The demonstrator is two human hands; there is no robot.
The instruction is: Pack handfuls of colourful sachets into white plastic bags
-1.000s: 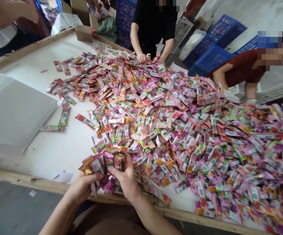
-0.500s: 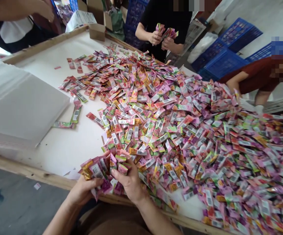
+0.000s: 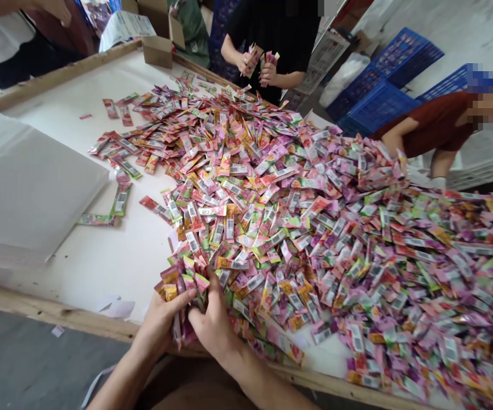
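My left hand (image 3: 162,316) is closed around a bundle of small printed stick packets (image 3: 182,279), its thumb lying across their front. From the right, my right hand (image 3: 210,319) grips the same bundle, fingers wrapped behind it and thumb bent inward. The packets stand roughly upright, with pink, purple, orange and green ends showing. Both hands are close together over the table's near wooden edge. Just beyond them spreads a large heap of loose packets (image 3: 280,222), many with barcodes facing up.
A stack of clear plastic bags (image 3: 33,182) lies on the white table (image 3: 135,245) at left. Its wooden rim (image 3: 50,313) runs along the near side. Across the heap, a co-worker (image 3: 272,34) holds packets in both hands. Blue crates (image 3: 409,51) and a cardboard box (image 3: 157,51) are behind.
My two hands have come together, and their separate bunches of packets now form one bundle. The co-worker opposite has moved their hands slightly. The whole view has shifted a little.
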